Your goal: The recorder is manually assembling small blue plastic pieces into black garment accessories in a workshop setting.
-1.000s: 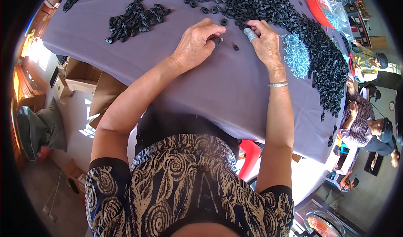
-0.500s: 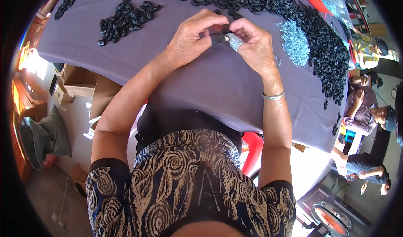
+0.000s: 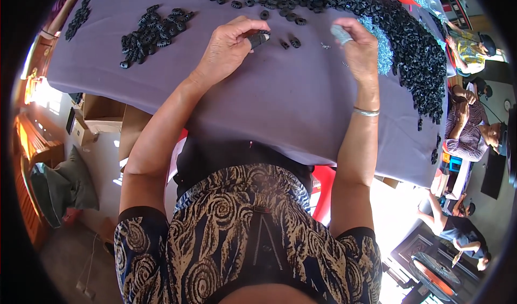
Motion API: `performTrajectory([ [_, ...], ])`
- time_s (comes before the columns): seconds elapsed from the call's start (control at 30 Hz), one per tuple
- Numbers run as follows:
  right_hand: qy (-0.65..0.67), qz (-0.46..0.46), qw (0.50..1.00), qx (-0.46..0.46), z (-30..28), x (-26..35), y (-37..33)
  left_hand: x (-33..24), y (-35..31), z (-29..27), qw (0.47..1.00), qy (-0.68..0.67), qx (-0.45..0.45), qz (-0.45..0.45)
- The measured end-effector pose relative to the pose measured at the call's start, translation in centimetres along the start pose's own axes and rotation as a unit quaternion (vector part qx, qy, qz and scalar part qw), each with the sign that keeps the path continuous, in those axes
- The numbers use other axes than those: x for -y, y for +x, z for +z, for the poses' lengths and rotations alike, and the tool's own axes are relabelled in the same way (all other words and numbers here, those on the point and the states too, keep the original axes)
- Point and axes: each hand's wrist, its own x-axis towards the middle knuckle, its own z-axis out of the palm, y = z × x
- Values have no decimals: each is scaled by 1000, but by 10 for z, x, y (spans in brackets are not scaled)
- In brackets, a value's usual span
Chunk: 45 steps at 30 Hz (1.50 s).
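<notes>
Head view: small black pieces are handled on a cloth-covered surface; much appears to be left.

A main pile of black pieces is curved along the far and right sides; to its left a smaller heap is set apart, perhaps the done portion. On the main pile's near side, both forearms are stretched forward. A black piece is apparently pinched by the left hand, its thumb wrapped dark. Inside the pile's curve, blue bits are partly hidden by the right hand, forefinger and pale-wrapped thumb bent; whether anything is gripped cannot be told.
</notes>
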Motion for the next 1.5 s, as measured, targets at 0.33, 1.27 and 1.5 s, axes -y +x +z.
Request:
performTrajectory([
  [0.33, -130, 27, 989, 59, -8, -20, -2, -2, 2, -3, 991, -119, -28, -61],
  [1.27, -136, 138, 979, 63, 1, -14, -3, -1, -2, 0, 994, -67, -13, -90],
  [1.5, -177, 126, 976, 11, 4, -16, 0, 4, -2, 0, 995, -60, 14, -73],
])
